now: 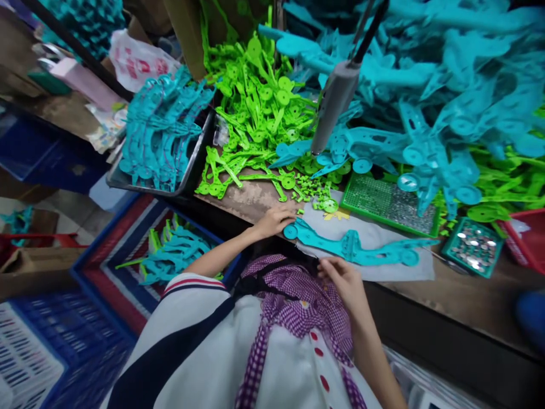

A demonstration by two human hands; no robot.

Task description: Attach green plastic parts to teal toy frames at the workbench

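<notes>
A long turquoise plastic part (351, 245) lies flat on a pale sheet (383, 272) at the bench's front edge. At its round left end is my left hand (275, 221), with fingers closed and bent beside small green pieces (313, 187); what they hold, if anything, is hidden. My right hand (343, 278) is below the part's middle, just off the bench edge. Its thumb and forefinger are pinched together, and I cannot make out anything between them. A grey hanging screwdriver (336, 105) is suspended above the bench, its tip over the turquoise parts.
Bright green plastic arms (264, 102) and turquoise parts (443, 113) are heaped behind. A green tray (389, 204) of small metal pieces and a smaller tray (472, 247) of shiny round pieces lie right. A black tray (187, 184) holds turquoise parts; a blue crate (97, 255) stands lower left.
</notes>
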